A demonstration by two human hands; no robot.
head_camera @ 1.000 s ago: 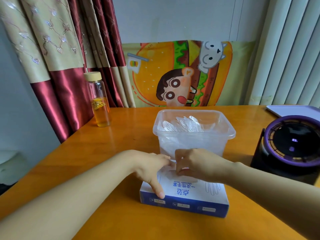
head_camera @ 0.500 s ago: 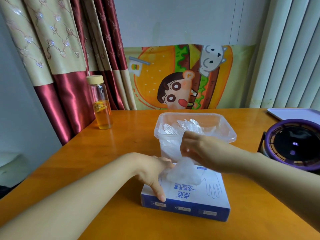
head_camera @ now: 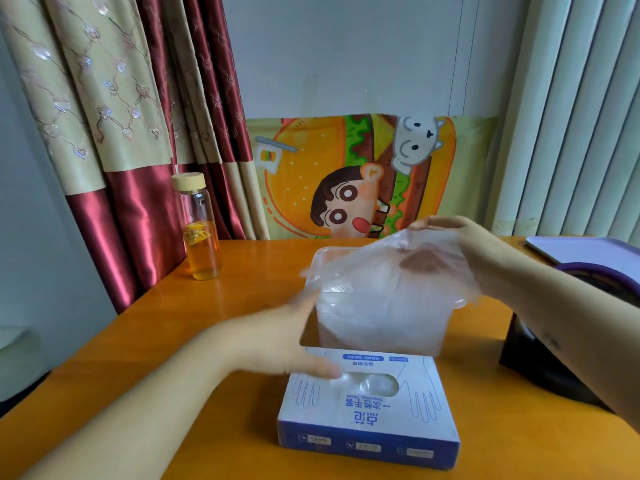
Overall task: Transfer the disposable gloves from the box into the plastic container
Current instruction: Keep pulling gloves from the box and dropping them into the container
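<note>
A blue and white glove box lies flat on the wooden table, its oval opening showing more clear gloves. Behind it stands a clear plastic container, mostly veiled. My right hand is raised above the container and pinches a thin, translucent disposable glove that hangs spread out in front of it. My left hand, blurred, hovers over the box's far left corner with fingers spread, touching the glove's lower left edge; I cannot tell if it grips it.
A glass bottle with amber liquid stands at the back left of the table. A black and purple round device sits at the right, with a pale tray behind it. Curtains hang at the left, and a cartoon poster leans on the wall.
My right hand pulled a glove out of the box and lifted it up over the container, where it unfolded. My left hand has come off the box top and moved up.
</note>
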